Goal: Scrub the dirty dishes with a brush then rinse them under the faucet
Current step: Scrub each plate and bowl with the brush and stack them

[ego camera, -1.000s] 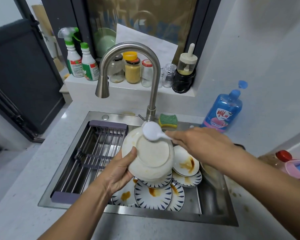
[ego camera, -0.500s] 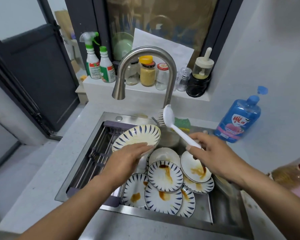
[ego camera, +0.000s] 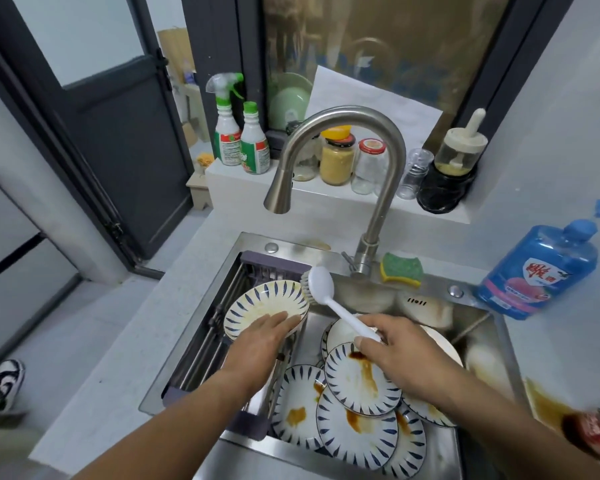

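Centre-left of the frame, the left hand point(ego camera: 260, 339) has its grip on a blue-striped plate point(ego camera: 257, 303) above the drying rack point(ego camera: 201, 342). The right hand point(ego camera: 400, 353) clasps a white brush point(ego camera: 338, 309) in its grip, bristles at the plate's rim.

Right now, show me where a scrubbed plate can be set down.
Free: the rack bars left of and below the held plate, and the counter between sink rim and door. Crowded: the basin's right side, stacked with dirty plates; the window ledge, lined with bottles and jars.
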Demonstrator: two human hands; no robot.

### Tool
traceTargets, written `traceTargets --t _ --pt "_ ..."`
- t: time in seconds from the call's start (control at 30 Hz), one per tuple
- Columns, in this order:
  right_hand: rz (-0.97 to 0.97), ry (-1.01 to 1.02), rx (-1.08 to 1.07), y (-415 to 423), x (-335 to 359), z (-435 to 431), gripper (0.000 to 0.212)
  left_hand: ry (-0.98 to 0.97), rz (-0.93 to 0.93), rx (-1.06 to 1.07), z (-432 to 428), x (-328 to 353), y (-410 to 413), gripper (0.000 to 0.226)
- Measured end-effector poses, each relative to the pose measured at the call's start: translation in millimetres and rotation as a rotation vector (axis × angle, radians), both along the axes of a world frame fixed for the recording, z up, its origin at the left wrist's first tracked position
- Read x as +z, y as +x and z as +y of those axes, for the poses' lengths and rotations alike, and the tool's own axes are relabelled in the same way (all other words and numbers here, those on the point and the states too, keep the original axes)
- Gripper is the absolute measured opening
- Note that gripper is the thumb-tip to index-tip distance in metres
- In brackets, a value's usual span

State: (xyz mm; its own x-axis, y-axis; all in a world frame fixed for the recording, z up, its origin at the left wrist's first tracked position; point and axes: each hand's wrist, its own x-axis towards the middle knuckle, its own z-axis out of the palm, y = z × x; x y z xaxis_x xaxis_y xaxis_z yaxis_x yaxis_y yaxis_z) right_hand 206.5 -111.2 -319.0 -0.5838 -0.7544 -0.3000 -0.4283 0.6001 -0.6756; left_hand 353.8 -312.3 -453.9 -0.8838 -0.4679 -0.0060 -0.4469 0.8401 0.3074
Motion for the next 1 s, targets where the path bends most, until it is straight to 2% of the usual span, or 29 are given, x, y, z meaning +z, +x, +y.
traceTargets --t 0.1,0.27,0.5,0.57,0.7,0.73,0.83,0.9,1.0 --pt "0.0 0.015 0.015 -1 -13 -13 0.02 0.064 -0.016 0.018 -10 -19 -11 0.088" --pt "-0.017 0.044 0.02 -10 -35 -21 0.013 0.097 -0.069 0.049 -28 -50 -27 0.095" --pt "-0.047 -0.025 0.001 -24 -54 -11 0.015 0.195 -0.1 0.137 -32 -71 -34 0.103" --pt "-0.063 -0.044 -0.004 -28 -58 -2 0.016 0.246 -0.099 0.155 -30 -81 -35 0.097" --pt "-0.108 -0.048 -0.007 -33 -61 17 0.019 0.457 -0.021 0.223 -25 -78 -43 0.049" --pt "-0.113 -0.047 -0.008 -34 -62 22 0.019 0.464 -0.014 0.213 -25 -79 -45 0.048" --pt "-0.14 -0.057 -0.028 -35 -64 33 0.022 0.453 -0.021 0.226 -29 -82 -46 0.062" --pt "-0.167 -0.074 -0.044 -37 -63 40 0.026 0.427 -0.062 0.186 -32 -84 -47 0.056" --pt "-0.172 -0.071 -0.04 -43 -67 51 0.028 0.369 -0.135 0.218 -31 -74 -45 0.084"
